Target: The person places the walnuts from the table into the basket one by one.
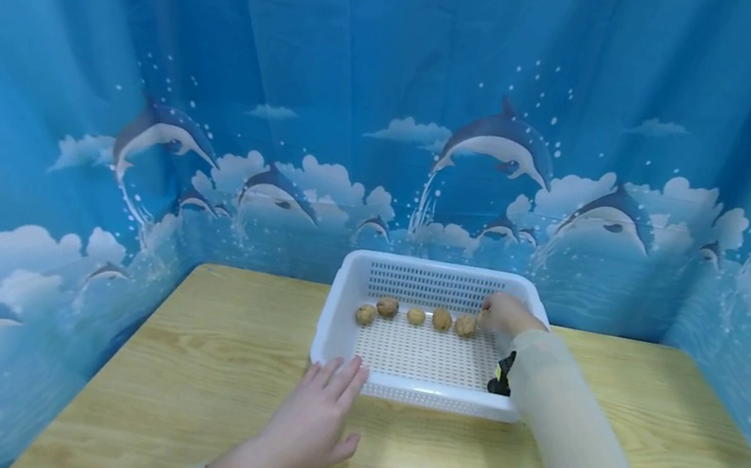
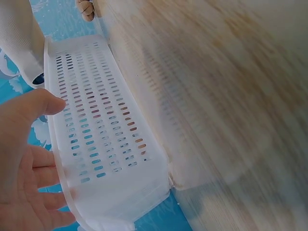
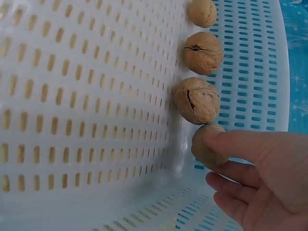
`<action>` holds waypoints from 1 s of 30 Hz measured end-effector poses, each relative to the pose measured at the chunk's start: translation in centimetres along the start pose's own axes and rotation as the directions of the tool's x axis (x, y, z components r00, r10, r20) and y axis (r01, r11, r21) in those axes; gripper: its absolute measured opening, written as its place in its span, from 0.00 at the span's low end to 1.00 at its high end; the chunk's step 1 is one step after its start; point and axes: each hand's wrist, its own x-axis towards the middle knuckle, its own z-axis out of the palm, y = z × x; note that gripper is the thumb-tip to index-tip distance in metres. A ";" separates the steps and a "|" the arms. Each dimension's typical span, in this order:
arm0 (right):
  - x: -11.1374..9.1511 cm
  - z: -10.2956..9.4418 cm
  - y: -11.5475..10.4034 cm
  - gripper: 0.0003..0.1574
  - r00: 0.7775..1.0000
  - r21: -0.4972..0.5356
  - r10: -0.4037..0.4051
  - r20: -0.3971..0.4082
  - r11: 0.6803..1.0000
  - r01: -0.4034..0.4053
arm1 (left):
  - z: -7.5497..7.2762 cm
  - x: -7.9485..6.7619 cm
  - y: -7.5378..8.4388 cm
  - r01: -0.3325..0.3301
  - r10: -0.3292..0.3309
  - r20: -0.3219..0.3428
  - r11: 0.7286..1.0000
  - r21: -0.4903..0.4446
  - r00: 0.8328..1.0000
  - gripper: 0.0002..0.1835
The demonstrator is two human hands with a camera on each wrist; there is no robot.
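A white perforated plastic basket point(image 1: 438, 396) stands on the table, with a row of walnuts point(image 1: 441, 320) along the inside of its far wall. At the right end of that row, my right hand point(image 1: 509, 316) pinches a walnut point(image 3: 207, 147) between thumb and fingers. This walnut sits close beside a cracked walnut point(image 3: 196, 101) on the basket floor. My left hand point(image 1: 313, 420) lies at the near left corner of the basket, its extended fingers over the front rim. In the left wrist view, the left thumb point(image 2: 53, 103) is spread apart from the other fingers.
A black object point(image 1: 502, 375) with a yellow mark shows at the right sleeve, inside the basket's right end. The wood-grain table point(image 1: 222, 349) extends around the basket. Behind it hangs a blue curtain point(image 1: 339, 95) printed with dolphins, close to the table's back edge.
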 end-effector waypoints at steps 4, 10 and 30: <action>-0.8 -0.3 0.7 0.22 0.999 0.060 0.050 -0.002 0.997 -0.050 | -0.1 0.1 0.6 -0.006 0.007 0.025 1.000 -0.010 1.000 0.44; -3.1 -2.8 1.7 0.29 0.996 0.261 0.007 -0.093 0.965 0.018 | -0.1 0.3 1.0 -0.002 0.004 0.057 0.999 -0.043 0.998 0.45; -16.0 -2.6 8.9 0.44 0.986 0.587 0.021 -0.163 0.806 0.080 | -0.2 0.0 -0.1 -0.013 0.012 -0.017 0.998 -0.064 1.000 0.45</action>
